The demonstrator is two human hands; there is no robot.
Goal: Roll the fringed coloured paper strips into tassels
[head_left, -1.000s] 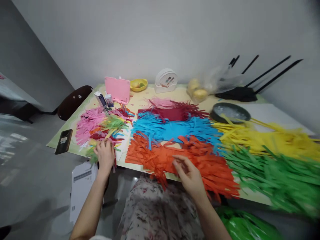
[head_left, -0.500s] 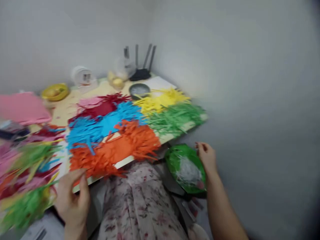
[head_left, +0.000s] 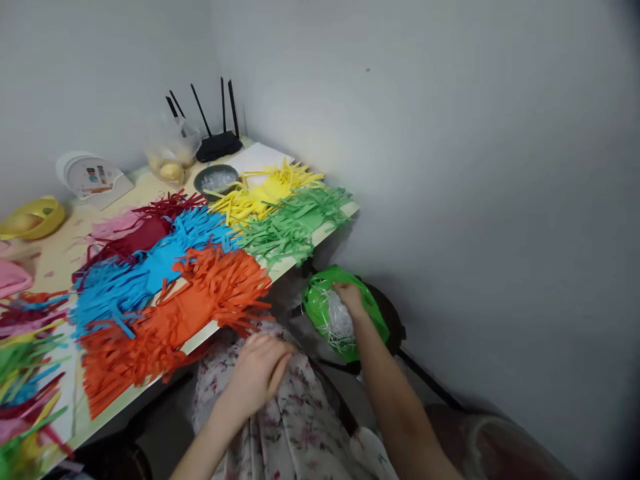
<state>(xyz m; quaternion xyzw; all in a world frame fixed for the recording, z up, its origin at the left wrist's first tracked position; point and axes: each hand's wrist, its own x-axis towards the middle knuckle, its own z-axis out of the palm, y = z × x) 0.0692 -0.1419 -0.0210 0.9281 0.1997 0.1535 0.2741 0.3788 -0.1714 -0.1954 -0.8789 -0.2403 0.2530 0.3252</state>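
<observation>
Resting on my lap over the flowered cloth (head_left: 305, 417), my left hand (head_left: 263, 373) has its fingers loosely bent; I cannot make out anything in it, though its underside is hidden. My right hand (head_left: 349, 298) is at the mouth of the green bag (head_left: 373, 313), fingers down among the pale, shiny strands (head_left: 340, 323). Whether I have pinched some of them or am only touching them, I cannot tell. The bag sits on a dark seat (head_left: 394, 320), beside and below the near edge of the table (head_left: 327, 230).

On the table, fringed pieces are spread out flat: the orange one (head_left: 187, 313) nearest me, the blue one (head_left: 163, 263) behind it, then the dark red one (head_left: 147, 237), with the yellow one (head_left: 267, 193) and the green one (head_left: 305, 223) off to the right. A mixed bundle of coloured strips (head_left: 30, 373) lies at the left edge of my view. Beyond the yellow fringe stands a dark bowl (head_left: 216, 179) with clear bits in it.

I would call this step fetching material from the bag. As I judge it, the next move calls for singling out a strand or a small bunch between thumb and fingers and drawing it clear gently, since the loose strands look likely to tangle.
</observation>
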